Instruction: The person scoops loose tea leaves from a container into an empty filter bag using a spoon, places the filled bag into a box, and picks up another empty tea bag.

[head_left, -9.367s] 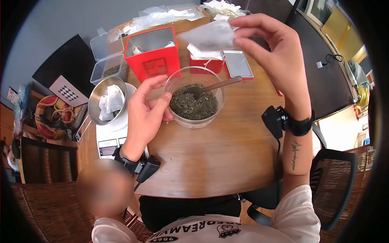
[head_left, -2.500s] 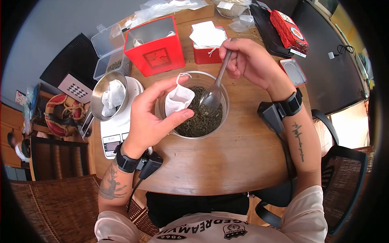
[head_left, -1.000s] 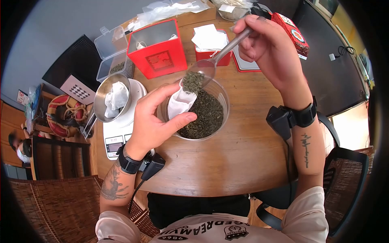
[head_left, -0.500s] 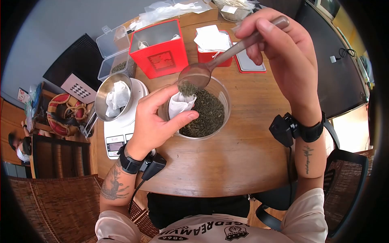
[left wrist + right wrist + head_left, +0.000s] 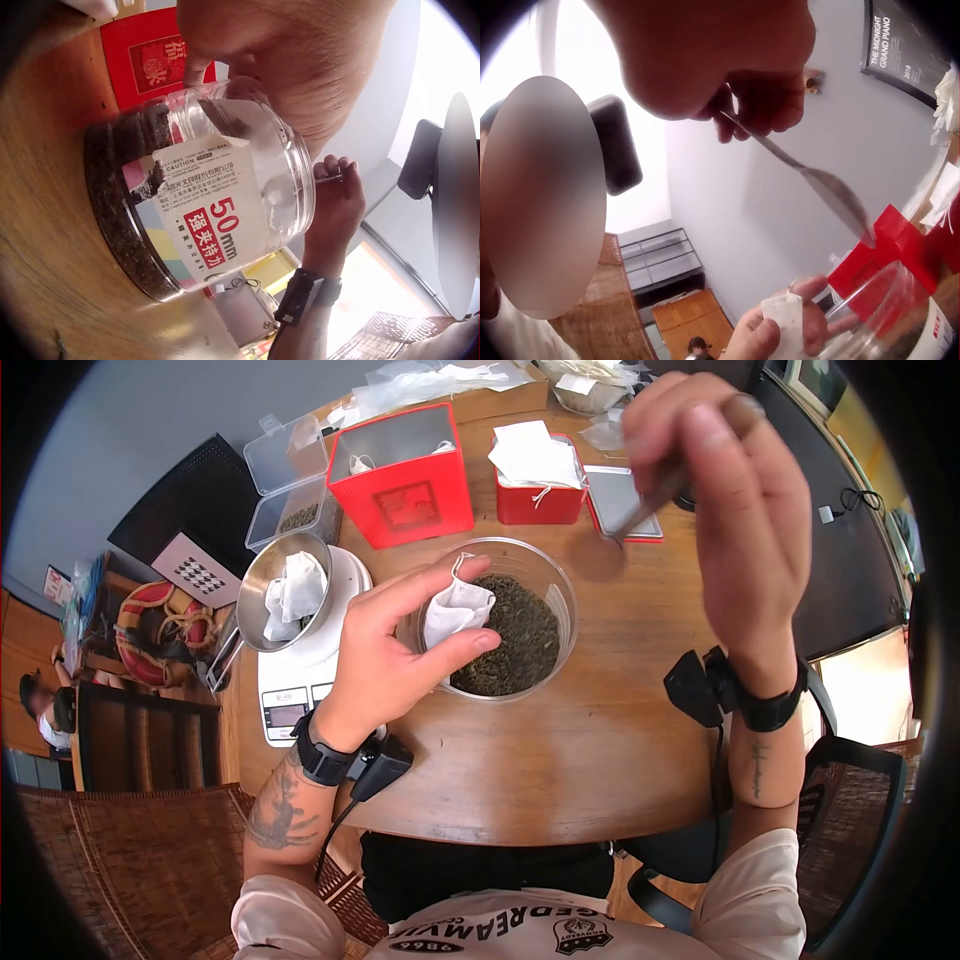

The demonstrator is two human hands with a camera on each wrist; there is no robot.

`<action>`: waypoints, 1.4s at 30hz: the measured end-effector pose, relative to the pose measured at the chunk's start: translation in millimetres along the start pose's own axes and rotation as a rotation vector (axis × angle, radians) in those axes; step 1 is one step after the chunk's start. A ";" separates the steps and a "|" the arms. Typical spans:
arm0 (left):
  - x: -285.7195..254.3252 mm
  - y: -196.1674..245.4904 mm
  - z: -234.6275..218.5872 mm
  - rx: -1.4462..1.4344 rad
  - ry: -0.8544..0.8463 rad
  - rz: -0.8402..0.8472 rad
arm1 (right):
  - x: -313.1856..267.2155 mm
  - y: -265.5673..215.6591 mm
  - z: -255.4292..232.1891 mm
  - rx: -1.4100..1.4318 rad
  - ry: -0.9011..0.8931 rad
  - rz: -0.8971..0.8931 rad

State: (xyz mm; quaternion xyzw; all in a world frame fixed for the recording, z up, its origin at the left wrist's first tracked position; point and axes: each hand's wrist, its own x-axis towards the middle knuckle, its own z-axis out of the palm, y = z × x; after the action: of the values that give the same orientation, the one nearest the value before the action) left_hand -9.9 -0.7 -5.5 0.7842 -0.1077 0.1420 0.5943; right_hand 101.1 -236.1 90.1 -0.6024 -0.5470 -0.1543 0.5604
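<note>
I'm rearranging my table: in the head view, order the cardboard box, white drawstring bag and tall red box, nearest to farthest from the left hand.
1. White drawstring bag: held in the left hand.
2. Tall red box: beyond the hand.
3. Cardboard box: farther back, behind the tall red box.

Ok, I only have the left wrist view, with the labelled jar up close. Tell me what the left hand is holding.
Observer: In the head view, the left hand holds a white pouch between thumb and fingers.
Operator: Good. Now cover the person's right side.
Observer: The spoon in the right hand has its bowl just to the right of the jar in the head view, though blurred there.
Operator: Now name something beyond the left hand, off my picture.
Observer: The head view shows a metal pan with white pouches inside.
</note>
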 end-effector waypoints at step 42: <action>8.4 -1.6 -8.2 0.180 0.102 0.241 | -15.7 -0.9 37.7 -0.378 -0.396 0.102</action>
State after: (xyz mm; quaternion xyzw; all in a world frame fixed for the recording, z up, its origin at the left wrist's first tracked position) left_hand -2.2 7.6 -1.9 0.8073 -0.1577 0.2612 0.5051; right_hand 78.6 -212.1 65.8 -0.7414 -0.5764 -0.1044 0.3273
